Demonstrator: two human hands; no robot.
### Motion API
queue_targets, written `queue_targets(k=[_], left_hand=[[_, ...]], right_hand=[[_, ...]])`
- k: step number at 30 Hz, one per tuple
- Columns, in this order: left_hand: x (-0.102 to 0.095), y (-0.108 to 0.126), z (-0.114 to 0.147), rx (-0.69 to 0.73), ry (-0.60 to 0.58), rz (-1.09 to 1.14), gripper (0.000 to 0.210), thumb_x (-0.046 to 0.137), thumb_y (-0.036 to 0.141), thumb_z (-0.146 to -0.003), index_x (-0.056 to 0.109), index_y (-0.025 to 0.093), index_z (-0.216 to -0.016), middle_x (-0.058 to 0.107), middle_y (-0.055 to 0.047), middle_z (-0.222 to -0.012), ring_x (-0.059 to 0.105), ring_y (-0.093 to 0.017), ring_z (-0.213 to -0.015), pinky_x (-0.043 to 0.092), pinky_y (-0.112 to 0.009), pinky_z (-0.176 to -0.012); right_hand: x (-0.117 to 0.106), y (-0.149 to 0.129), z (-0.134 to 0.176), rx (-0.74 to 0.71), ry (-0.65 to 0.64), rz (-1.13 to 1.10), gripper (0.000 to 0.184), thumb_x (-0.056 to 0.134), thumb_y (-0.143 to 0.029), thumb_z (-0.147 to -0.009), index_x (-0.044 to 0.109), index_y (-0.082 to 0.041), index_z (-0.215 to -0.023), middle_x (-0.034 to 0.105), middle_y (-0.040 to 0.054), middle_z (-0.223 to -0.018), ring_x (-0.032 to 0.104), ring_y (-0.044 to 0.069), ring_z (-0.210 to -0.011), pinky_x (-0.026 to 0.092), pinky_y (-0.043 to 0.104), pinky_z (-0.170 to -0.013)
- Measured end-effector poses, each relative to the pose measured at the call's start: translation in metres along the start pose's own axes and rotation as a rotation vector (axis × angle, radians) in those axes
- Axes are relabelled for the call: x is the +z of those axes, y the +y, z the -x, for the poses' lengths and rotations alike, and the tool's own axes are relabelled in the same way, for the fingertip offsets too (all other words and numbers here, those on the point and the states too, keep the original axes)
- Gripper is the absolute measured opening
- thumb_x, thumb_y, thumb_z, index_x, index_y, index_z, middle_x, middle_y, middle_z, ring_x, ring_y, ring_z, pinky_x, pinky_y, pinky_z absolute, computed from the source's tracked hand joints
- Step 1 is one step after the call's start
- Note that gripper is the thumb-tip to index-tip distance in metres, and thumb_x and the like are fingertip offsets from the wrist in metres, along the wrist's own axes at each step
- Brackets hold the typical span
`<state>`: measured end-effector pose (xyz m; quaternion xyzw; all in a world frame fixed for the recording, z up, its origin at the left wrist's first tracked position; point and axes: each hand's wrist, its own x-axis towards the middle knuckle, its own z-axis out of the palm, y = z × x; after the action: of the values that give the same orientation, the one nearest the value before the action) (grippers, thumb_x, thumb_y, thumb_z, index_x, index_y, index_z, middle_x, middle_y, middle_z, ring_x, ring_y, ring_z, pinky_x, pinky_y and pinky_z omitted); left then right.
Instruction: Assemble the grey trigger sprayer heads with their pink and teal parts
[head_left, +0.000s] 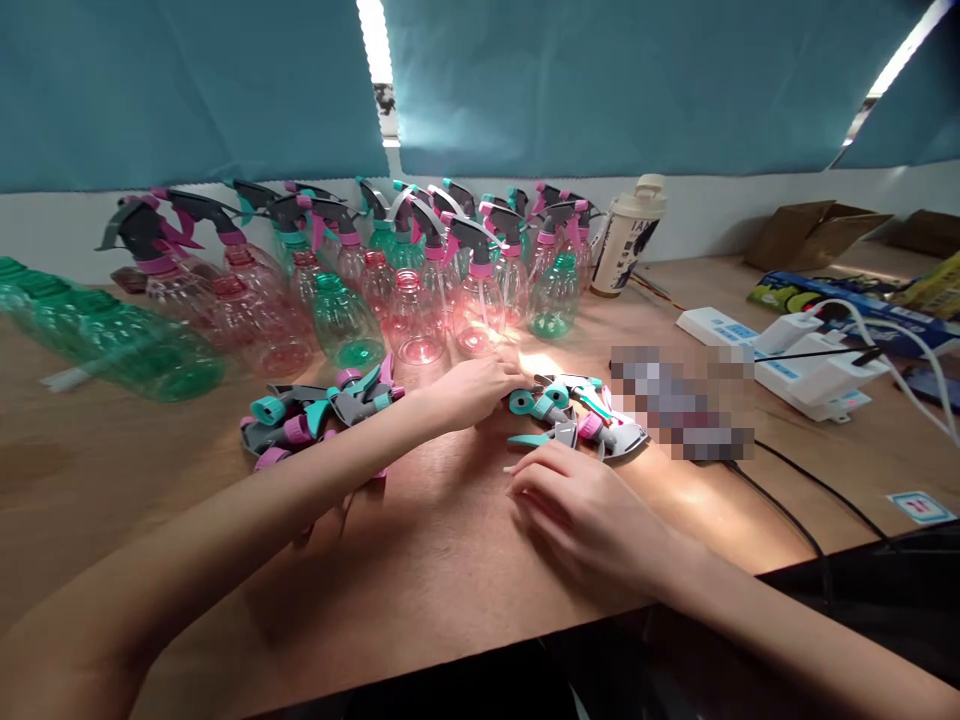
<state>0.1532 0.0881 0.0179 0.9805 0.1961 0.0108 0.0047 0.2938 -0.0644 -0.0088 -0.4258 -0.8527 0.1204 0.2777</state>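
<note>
My left hand (480, 388) reaches across the table with its fingers stretched toward the right-hand pile of trigger spray heads (592, 425); its fingertips are partly hidden at the pile's edge. In front of that pile, my right hand (581, 500) is closed, fingers curled together, with a small pale tip showing at them that I cannot make out. The spray heads are grey with teal or pink collars and triggers. Beyond my left forearm lies another pile of spray heads (300, 420). Behind both piles stand an open-necked pink bottle (415, 325) and a green bottle (345, 325).
Several pink and green bottles with sprayers fitted (480, 290) crowd the back. Green bottles (142, 345) lie on the left. A cream drink bottle (626, 240), a white power strip (795, 370) with cables, a blurred object (679, 405) and a cardboard box (806, 235) occupy the right.
</note>
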Motion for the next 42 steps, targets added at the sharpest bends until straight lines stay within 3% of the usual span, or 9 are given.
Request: queue_targets(k=[4, 6, 11, 16, 19, 24, 30, 34, 42], left_hand=[[-0.007, 0.005, 0.012, -0.158, -0.018, -0.058, 0.019, 0.057, 0.015, -0.084, 0.068, 0.012, -0.1, 0.066, -0.015, -0.098, 0.061, -0.027, -0.09, 0.048, -0.032, -0.068], [-0.011, 0.008, 0.018, -0.198, -0.025, -0.074, 0.013, 0.063, 0.016, -0.081, 0.068, 0.009, -0.09, 0.064, -0.016, -0.091, 0.06, -0.028, -0.088, 0.047, -0.034, -0.07], [-0.007, 0.01, 0.026, -0.15, -0.012, -0.001, 0.013, 0.064, 0.016, -0.08, 0.066, 0.015, -0.093, 0.063, -0.011, -0.104, 0.057, -0.023, -0.096, 0.045, -0.032, -0.081], [-0.003, 0.01, 0.041, -0.188, 0.123, 0.089, 0.022, 0.059, 0.02, -0.085, 0.06, 0.015, -0.106, 0.062, -0.01, -0.111, 0.057, -0.024, -0.103, 0.046, -0.035, -0.085], [-0.006, 0.018, 0.061, -0.262, 0.226, 0.165, 0.024, 0.059, 0.025, -0.087, 0.056, 0.017, -0.108, 0.064, -0.007, -0.104, 0.06, -0.022, -0.095, 0.047, -0.034, -0.079], [-0.002, 0.035, 0.096, -0.376, 0.418, 0.412, 0.027, 0.068, 0.032, -0.082, 0.059, 0.02, -0.104, 0.067, -0.001, -0.095, 0.063, -0.018, -0.087, 0.047, -0.029, -0.075], [0.006, 0.049, 0.122, -0.47, 0.533, 0.493, 0.03, 0.068, 0.036, -0.082, 0.063, 0.022, -0.107, 0.064, -0.002, -0.095, 0.059, -0.019, -0.085, 0.047, -0.032, -0.074], [0.011, 0.051, 0.127, -0.459, 0.613, 0.486, 0.032, 0.067, 0.036, -0.083, 0.062, 0.024, -0.112, 0.063, -0.003, -0.09, 0.054, -0.021, -0.087, 0.046, -0.034, -0.073], [0.022, 0.05, 0.128, -0.517, 0.627, 0.565, 0.034, 0.069, 0.031, -0.081, 0.063, 0.023, -0.114, 0.058, -0.001, -0.082, 0.049, -0.015, -0.07, 0.043, -0.028, -0.063]], right_hand=[[0.0, 0.008, 0.009, 0.005, 0.057, 0.074, 0.012, 0.051, -0.011, -0.088, 0.061, -0.015, -0.093, 0.065, 0.0123, -0.1, 0.061, 0.023, -0.091, 0.054, 0.04, -0.077], [0.0, 0.011, 0.01, 0.002, 0.099, 0.097, 0.015, 0.05, -0.011, -0.088, 0.061, -0.016, -0.096, 0.064, 0.0135, -0.107, 0.06, 0.025, -0.098, 0.054, 0.042, -0.081], [-0.002, 0.022, 0.003, -0.001, 0.178, 0.194, 0.024, 0.053, -0.02, -0.089, 0.056, -0.017, -0.112, 0.056, 0.0167, -0.128, 0.049, 0.029, -0.123, 0.044, 0.051, -0.101], [-0.008, 0.046, -0.014, 0.173, 0.165, 0.253, 0.077, 0.065, -0.051, -0.078, 0.035, -0.017, -0.14, 0.038, 0.0222, -0.145, 0.031, 0.04, -0.136, 0.031, 0.065, -0.104], [-0.006, 0.061, -0.021, 0.344, 0.193, 0.251, 0.094, 0.067, -0.065, -0.068, 0.035, -0.015, -0.141, 0.04, 0.0254, -0.142, 0.034, 0.046, -0.132, 0.03, 0.07, -0.099], [0.001, 0.068, -0.025, 0.371, 0.098, 0.212, 0.074, 0.056, -0.063, -0.079, 0.046, -0.017, -0.135, 0.055, 0.019, -0.13, 0.047, 0.038, -0.124, 0.039, 0.059, -0.098], [0.004, 0.063, -0.039, 0.159, -0.04, 0.142, 0.066, 0.058, -0.053, -0.084, 0.045, -0.017, -0.137, 0.045, 0.0173, -0.142, 0.034, 0.033, -0.136, 0.032, 0.054, -0.108], [0.0, 0.065, -0.052, 0.087, -0.093, 0.113, 0.061, 0.06, -0.047, -0.085, 0.046, -0.019, -0.137, 0.044, 0.0159, -0.144, 0.035, 0.031, -0.136, 0.034, 0.052, -0.108], [-0.003, 0.04, -0.076, -0.029, 0.076, 0.061, 0.042, 0.061, -0.04, -0.086, 0.057, -0.016, -0.121, 0.059, 0.014, -0.127, 0.051, 0.028, -0.122, 0.043, 0.047, -0.101]])
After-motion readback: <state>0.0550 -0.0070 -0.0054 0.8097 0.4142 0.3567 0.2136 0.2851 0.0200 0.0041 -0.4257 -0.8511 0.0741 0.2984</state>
